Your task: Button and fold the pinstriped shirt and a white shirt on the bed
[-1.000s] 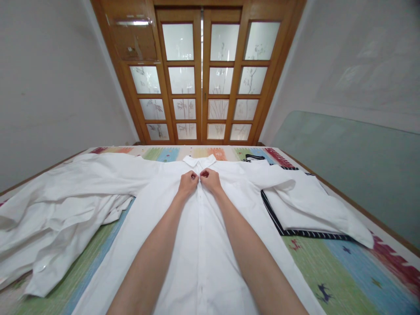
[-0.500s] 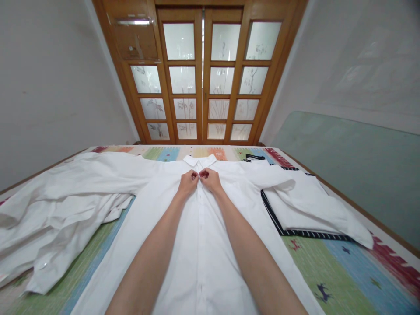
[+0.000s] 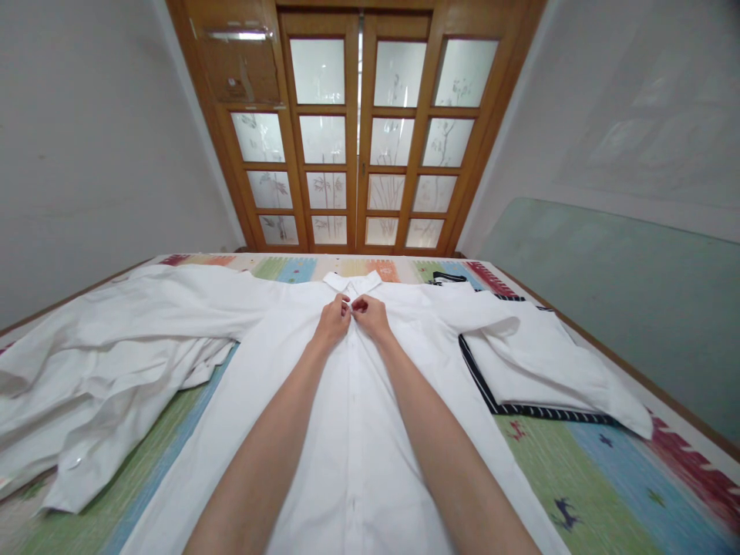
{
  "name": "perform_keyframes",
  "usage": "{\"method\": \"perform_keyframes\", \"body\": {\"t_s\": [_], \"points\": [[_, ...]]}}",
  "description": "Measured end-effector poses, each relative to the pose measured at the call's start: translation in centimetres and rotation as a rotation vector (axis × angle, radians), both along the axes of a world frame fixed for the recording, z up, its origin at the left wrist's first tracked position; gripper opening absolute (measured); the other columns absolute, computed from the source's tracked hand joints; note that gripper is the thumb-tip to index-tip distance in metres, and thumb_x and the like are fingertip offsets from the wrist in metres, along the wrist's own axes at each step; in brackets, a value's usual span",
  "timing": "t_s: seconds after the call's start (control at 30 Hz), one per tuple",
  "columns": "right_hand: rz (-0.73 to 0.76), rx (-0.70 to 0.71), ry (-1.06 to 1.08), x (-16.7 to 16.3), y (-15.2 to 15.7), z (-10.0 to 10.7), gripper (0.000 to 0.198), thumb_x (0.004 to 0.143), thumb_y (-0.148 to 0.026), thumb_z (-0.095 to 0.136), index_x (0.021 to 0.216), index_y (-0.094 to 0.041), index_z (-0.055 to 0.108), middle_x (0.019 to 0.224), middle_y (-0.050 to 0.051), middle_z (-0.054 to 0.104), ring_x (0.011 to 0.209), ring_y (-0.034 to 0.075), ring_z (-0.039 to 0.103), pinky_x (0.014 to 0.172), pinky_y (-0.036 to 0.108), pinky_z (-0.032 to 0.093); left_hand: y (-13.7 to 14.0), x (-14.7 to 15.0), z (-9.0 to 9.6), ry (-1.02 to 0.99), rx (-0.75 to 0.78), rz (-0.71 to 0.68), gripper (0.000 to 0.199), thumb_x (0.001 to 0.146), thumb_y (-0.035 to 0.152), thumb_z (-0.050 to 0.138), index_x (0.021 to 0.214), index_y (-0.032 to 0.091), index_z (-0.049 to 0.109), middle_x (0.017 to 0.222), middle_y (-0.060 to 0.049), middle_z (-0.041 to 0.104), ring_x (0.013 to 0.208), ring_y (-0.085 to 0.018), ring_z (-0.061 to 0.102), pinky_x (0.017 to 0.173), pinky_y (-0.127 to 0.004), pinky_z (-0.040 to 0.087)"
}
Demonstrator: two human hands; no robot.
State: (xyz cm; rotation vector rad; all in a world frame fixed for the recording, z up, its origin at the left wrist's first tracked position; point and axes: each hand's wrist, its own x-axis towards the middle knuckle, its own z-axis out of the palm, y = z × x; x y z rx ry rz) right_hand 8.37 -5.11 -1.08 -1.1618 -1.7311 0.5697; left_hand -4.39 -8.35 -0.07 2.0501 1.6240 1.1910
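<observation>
A white button-up shirt (image 3: pixel 324 455) lies spread face up, its collar (image 3: pixel 352 282) at the far end and its sleeves out to both sides. Just below the collar, my left hand (image 3: pixel 334 317) pinches the front placket with bent fingers. Close beside it, my right hand (image 3: pixel 371 314) is closed on the same placket from the other side. The fingertips of both hands nearly meet at the shirt's middle line. Whether a button sits between them is too small to make out.
Crumpled white cloth (image 3: pixel 127 385) lies under the left sleeve. Folded white clothing with black striped trim (image 3: pixel 549 414) is under the right sleeve. A colourful patterned cover (image 3: pixel 601 486) lies beneath everything. Wooden glazed doors (image 3: pixel 358 139) stand beyond, and walls rise at both sides.
The fingers of my left hand have shifted slightly at the placket. My right hand stays in nearly the same place, and the shirt lies as before.
</observation>
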Motion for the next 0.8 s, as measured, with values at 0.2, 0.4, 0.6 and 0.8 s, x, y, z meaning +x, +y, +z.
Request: {"method": "perform_keyframes", "body": {"t_s": [0.2, 0.4, 0.6, 0.8], "points": [[-0.015, 0.026, -0.050, -0.1, 0.1, -0.2, 0.017, 0.067, -0.007, 0.057, 0.074, -0.018, 0.068, 0.072, 0.001, 0.069, 0.065, 0.014, 0.060, 0.068, 0.024, 0.047, 0.0, 0.0, -0.1, 0.026, 0.018, -0.022, 0.027, 0.082, 0.008, 0.050, 0.107, 0.018, 0.056, 0.082, -0.004, 0.069, 0.076, -0.017, 0.064, 0.076, -0.029, 0.048], [-0.134, 0.064, -0.190, -0.2, 0.5, -0.6, 0.008, 0.069, -0.012, 0.064, 0.069, -0.018, 0.069, 0.074, 0.004, 0.067, 0.077, 0.018, 0.059, 0.080, 0.030, 0.045, 0.1, 0.2, 0.1, 0.019, -0.032, 0.078, 0.026, 0.080, 0.009, 0.055, 0.102, 0.016, 0.065, 0.086, -0.006, 0.073, 0.079, -0.017, 0.066, 0.080, -0.029, 0.050], [-0.115, 0.057, -0.209, -0.3, 1.0, -1.2, 0.008, 0.071, -0.011, 0.066, 0.070, -0.018, 0.070, 0.077, 0.004, 0.066, 0.080, 0.018, 0.058, 0.082, 0.030, 0.045, 0.3, 0.0, 0.2, 0.037, -0.051, 0.118, 0.021, 0.077, 0.012, 0.057, 0.090, 0.016, 0.074, 0.086, -0.007, 0.075, 0.079, -0.018, 0.066, 0.082, -0.030, 0.049], [-0.087, 0.038, -0.218, -0.2, 1.1, -1.2, 0.006, 0.073, -0.013, 0.068, 0.071, -0.018, 0.071, 0.077, 0.004, 0.066, 0.078, 0.017, 0.058, 0.079, 0.028, 0.045, 0.7, -0.3, 0.1, 0.075, -0.054, 0.137, 0.016, 0.077, 0.017, 0.060, 0.082, 0.015, 0.075, 0.085, -0.007, 0.072, 0.083, -0.018, 0.063, 0.084, -0.030, 0.047]]}}
